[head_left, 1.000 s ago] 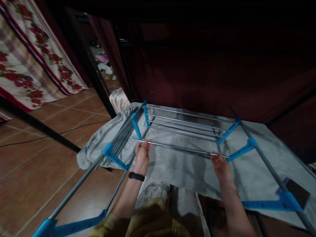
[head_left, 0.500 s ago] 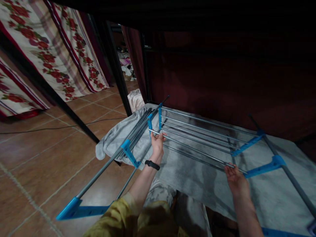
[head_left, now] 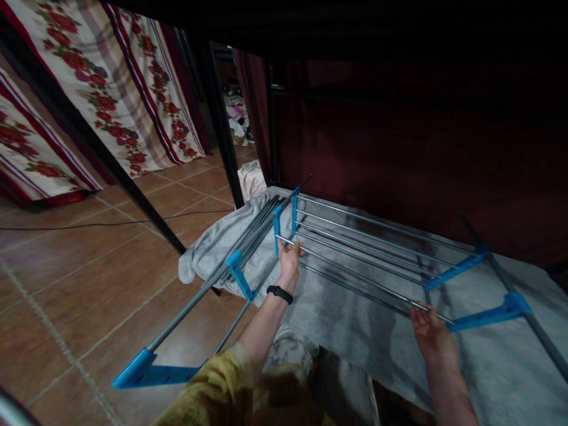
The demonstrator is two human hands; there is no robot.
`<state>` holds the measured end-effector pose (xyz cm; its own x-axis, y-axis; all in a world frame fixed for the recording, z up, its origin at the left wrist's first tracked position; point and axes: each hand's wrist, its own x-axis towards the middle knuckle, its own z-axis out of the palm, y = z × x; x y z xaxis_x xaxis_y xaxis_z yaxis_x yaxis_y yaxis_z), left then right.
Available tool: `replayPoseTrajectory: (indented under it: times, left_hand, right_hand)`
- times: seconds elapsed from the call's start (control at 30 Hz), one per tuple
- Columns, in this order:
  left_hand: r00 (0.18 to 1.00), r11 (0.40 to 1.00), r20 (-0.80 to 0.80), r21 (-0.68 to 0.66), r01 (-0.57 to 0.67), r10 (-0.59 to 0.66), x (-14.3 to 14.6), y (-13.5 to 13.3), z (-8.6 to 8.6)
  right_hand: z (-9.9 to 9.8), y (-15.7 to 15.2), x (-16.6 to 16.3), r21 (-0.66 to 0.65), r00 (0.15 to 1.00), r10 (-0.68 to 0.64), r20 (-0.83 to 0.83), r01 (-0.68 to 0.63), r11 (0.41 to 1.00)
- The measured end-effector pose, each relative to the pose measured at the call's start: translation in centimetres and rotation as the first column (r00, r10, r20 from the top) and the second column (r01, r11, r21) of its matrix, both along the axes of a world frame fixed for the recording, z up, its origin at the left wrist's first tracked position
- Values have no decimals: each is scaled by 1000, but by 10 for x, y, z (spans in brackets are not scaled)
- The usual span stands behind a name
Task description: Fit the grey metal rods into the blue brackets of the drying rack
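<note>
A rack of grey metal rods (head_left: pixel 355 245) with blue plastic brackets (head_left: pixel 481 316) lies partly assembled on a grey blanket (head_left: pixel 350 319). My left hand (head_left: pixel 290 258), with a black band on the wrist, is closed around the left end of the nearest crossbar (head_left: pixel 346 269), close to an upright blue bracket (head_left: pixel 277 222). The same crossbar's right end is in my right hand (head_left: pixel 432 331), pinched by the fingers just left of the long blue bracket. Along the left side runs a thicker grey tube (head_left: pixel 190 307), ending in a blue corner piece (head_left: pixel 137 370).
Loose grey rods (head_left: pixel 257 228) lie bundled on the blanket at the left. A black bed post (head_left: pixel 222 118) and a slanting black bar (head_left: pixel 102 160) stand beside the tiled floor (head_left: pixel 57 319). A dark red curtain (head_left: pixel 377 154) hangs behind; a floral curtain (head_left: pixel 110 89) hangs at the left.
The whole view has shifted slightly, so the scene sits a little further right. Both hands keep their hold on the same crossbar; the rack looks otherwise unchanged.
</note>
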<state>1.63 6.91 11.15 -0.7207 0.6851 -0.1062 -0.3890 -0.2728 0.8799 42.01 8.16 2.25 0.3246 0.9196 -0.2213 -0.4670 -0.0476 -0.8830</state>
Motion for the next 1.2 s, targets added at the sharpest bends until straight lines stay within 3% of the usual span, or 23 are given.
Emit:
replayPoseTrajectory:
  times: [0.27, 0.4, 0.5, 0.63, 0.73, 0.83, 0.93, 1.03, 1.1, 1.2]
  left_hand:
    - [989, 989, 41, -31, -142, 143, 1, 5, -17]
    - [990, 991, 38, -27, -132, 133, 1, 2, -21]
    - [993, 992, 30, -40, -117, 118, 0, -1, -25]
    - [993, 991, 11, -65, -113, 114, -2, -7, -29]
    - [994, 991, 9, -71, -112, 113, -2, -13, -31]
    - [994, 993, -2, -38, -113, 113, -2, -18, -32]
    - [996, 995, -11, -24, -94, 94, -2, -21, -33]
    - [998, 998, -24, -26, -63, 62, -5, -21, -33]
    - [998, 999, -55, -19, -43, 41, -9, -21, -34]
    - [978, 994, -187, -42, -97, 88, -22, -26, -40]
  right_hand:
    - [-2, 1, 3, -20, 997, 3, 72, -1, 1000]
    - [-2, -5, -1, -115, 994, 64, 85, -54, 992]
    - [7, -21, -28, -143, 966, 233, 114, -216, 966]
    - [36, -39, -99, -32, 854, 401, 331, -415, 909]
    - [63, -38, -164, 85, 678, 343, 650, -513, 854]
    - [83, -28, -222, 145, 385, 182, 905, -681, 718]
    - [94, -18, -267, 12, 42, 34, 999, -784, 620]
    - [98, -12, -293, -175, -245, -35, 969, -777, 605]
    - [99, -9, -301, -249, -353, -56, 934, -755, 606]
    - [101, -5, -302, -295, -414, -69, 908, -746, 597]
